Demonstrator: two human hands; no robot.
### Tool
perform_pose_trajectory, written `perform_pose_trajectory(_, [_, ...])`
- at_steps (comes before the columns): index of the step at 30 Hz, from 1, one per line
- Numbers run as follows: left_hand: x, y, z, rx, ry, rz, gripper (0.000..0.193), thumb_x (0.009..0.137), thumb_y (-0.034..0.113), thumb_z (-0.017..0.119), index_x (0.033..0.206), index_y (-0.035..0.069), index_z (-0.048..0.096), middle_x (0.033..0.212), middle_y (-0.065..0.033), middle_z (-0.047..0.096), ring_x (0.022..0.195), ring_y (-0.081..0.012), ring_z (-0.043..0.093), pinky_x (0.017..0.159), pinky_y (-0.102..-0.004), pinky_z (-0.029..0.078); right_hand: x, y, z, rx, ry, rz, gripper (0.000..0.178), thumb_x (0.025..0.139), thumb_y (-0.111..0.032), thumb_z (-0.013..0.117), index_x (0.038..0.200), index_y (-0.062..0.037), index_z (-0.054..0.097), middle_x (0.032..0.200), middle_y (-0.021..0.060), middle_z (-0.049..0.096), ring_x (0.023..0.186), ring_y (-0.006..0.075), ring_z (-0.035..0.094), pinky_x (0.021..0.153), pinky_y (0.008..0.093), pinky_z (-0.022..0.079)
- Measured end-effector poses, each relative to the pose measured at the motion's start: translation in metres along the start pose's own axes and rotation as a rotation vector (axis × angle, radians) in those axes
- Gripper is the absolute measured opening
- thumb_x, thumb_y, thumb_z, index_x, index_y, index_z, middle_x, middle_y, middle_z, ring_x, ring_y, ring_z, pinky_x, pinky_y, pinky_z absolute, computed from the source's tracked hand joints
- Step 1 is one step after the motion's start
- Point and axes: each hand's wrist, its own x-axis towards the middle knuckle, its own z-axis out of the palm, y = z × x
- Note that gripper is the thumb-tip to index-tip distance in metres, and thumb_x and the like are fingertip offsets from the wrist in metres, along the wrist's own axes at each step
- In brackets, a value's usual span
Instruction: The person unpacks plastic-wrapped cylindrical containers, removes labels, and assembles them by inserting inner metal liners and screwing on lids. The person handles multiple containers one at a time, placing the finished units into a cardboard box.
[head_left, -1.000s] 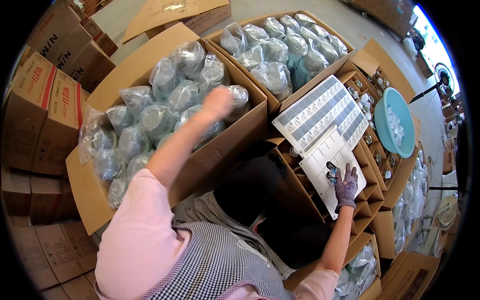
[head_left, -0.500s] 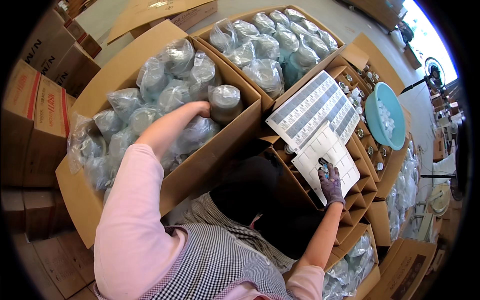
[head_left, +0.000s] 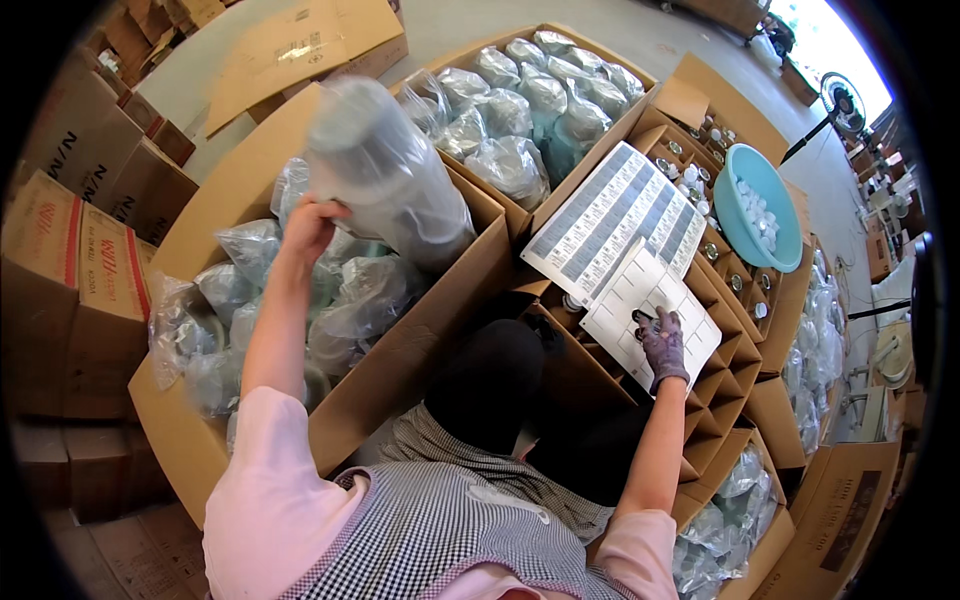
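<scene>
My left hand [head_left: 312,228], bare, grips a large cylindrical glass jar [head_left: 395,180] in a clear plastic bag. The jar is tilted and blurred by motion, above a big carton [head_left: 410,345] of similar bagged glassware [head_left: 365,300]. My right hand [head_left: 664,345], in a grey-purple glove, rests on a white sheet of blank labels [head_left: 690,315]. A small black object [head_left: 641,317] shows at its fingertips; its kind is unclear. Under that sheet lies a larger sheet of printed labels [head_left: 620,215], across the divided carton [head_left: 735,385].
A second carton of bagged glassware [head_left: 540,90] stands beyond. At right, a turquoise basin [head_left: 733,205] of small white pieces sits on a carton with bottles in its cells. Stacked cartons [head_left: 45,300] line the left; a fan [head_left: 842,100] stands far right.
My left hand has lifted up and leftward, tilting the bagged jar that stood at the carton's right corner. My right hand has stayed on the label sheet.
</scene>
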Motion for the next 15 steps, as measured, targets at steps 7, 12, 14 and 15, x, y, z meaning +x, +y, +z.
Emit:
perform_pose_trajectory(7, [-0.124, 0.093, 0.066, -0.441, 0.093, 0.217, 0.032, 0.074, -0.01, 0.055, 0.104, -0.001, 0.06, 0.098, -0.0119, 0.065, 0.093, -0.0265, 0.065, 0.085, -0.039, 0.054, -0.035, -0.137, -0.06, 1.149, -0.108, -0.017, 0.058, 0.1, -0.045, 0.049, 0.137, -0.0005, 0.051, 0.124, 0.0157, 0.06, 0.105, 0.0219, 0.061, 0.093, 0.0348, 0.049])
perform_pose_trajectory(12, [-0.216, 0.003, 0.178, 0.611, 0.079, 0.591, 0.044, 0.091, 0.009, 0.058, 0.133, 0.0, 0.047, 0.128, -0.0151, 0.055, 0.121, -0.0283, 0.05, 0.106, -0.0415, 0.038, -0.033, -0.12, -0.086, 1.811, -0.326, -0.311, 0.064, 0.1, -0.037, 0.054, 0.148, 0.0005, 0.033, 0.136, 0.0115, 0.053, 0.115, 0.0189, 0.056, 0.105, 0.0359, 0.043])
perform_pose_trajectory(14, [-0.228, -0.023, 0.195, 1.043, -0.158, 0.627, 0.048, 0.096, 0.014, 0.055, 0.14, 0.0, 0.045, 0.137, -0.0171, 0.052, 0.131, -0.0293, 0.045, 0.112, -0.04, 0.033, -0.026, -0.078, -0.111, 1.65, -0.213, -0.247, 0.053, 0.102, -0.032, 0.052, 0.141, 0.0017, 0.041, 0.129, 0.0095, 0.058, 0.11, 0.0162, 0.058, 0.101, 0.0324, 0.045])
perform_pose_trajectory(15, [-0.216, -0.051, 0.195, 0.948, -0.402, 0.502, 0.045, 0.096, 0.017, 0.054, 0.137, -0.001, 0.048, 0.135, -0.0187, 0.054, 0.128, -0.0301, 0.047, 0.109, -0.0388, 0.036, -0.033, -0.07, -0.128, 1.413, -0.09, -0.286, 0.051, 0.102, -0.038, 0.048, 0.133, 0.0027, 0.051, 0.121, 0.0089, 0.063, 0.105, 0.0152, 0.06, 0.097, 0.0302, 0.047])
